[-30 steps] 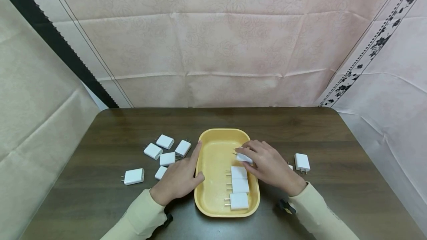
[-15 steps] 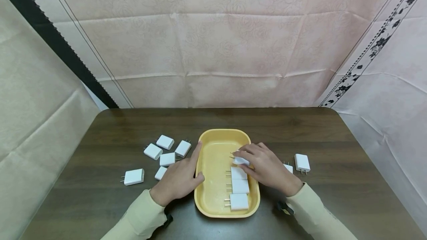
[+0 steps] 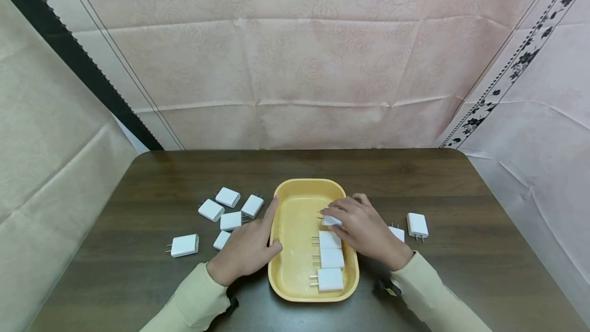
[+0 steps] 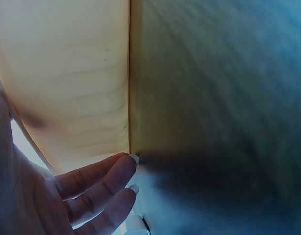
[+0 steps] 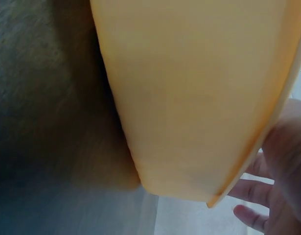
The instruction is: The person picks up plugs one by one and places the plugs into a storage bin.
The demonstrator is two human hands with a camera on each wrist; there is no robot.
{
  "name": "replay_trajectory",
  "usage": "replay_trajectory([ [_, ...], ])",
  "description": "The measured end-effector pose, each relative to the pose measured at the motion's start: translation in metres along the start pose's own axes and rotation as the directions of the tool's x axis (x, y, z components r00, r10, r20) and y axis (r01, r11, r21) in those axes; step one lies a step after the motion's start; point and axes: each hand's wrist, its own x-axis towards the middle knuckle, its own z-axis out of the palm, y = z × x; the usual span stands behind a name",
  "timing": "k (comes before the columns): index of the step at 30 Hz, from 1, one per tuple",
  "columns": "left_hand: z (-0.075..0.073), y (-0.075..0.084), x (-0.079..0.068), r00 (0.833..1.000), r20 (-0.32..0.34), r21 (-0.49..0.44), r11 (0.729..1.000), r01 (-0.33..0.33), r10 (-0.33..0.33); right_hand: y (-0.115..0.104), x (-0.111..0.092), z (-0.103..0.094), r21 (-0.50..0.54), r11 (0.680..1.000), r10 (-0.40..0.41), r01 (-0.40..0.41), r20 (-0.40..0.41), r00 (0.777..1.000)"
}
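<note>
A yellow tray (image 3: 292, 209) lies lengthwise between my hands. My left hand (image 3: 246, 247) rests at its left rim, index finger stretched along the edge and thumb over the rim. In the left wrist view, the left hand's fingers (image 4: 101, 186) lie against the tray's outer wall. My right hand (image 3: 364, 227) reaches over the right rim, pinching a white charger plug (image 3: 331, 221) whose prongs point left. Just below it, inside the tray, a column of three white plugs (image 3: 331, 257) runs along the right side. The right wrist view shows mostly the tray's outer wall (image 5: 189, 98).
Left of the tray, several white plugs (image 3: 228, 196) lie loosely grouped, partly behind the left hand. One plug (image 3: 185, 245) sits farther left. On the right are two more plugs, one (image 3: 417, 225) in full view and another (image 3: 397, 233) partly covered by the right hand.
My right hand has moved slightly left with the plug, into line above the column. More of the plug behind that hand now shows. The left hand and tray stay put.
</note>
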Motion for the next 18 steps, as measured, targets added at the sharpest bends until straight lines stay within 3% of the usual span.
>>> replay_trajectory([
  [18,0.0017,-0.0013,-0.0003,1.000,-0.010,0.002,1.000,-0.008,0.008,-0.0033,0.0067,0.0019,0.025,0.999,0.031,-0.032,0.054,0.998],
])
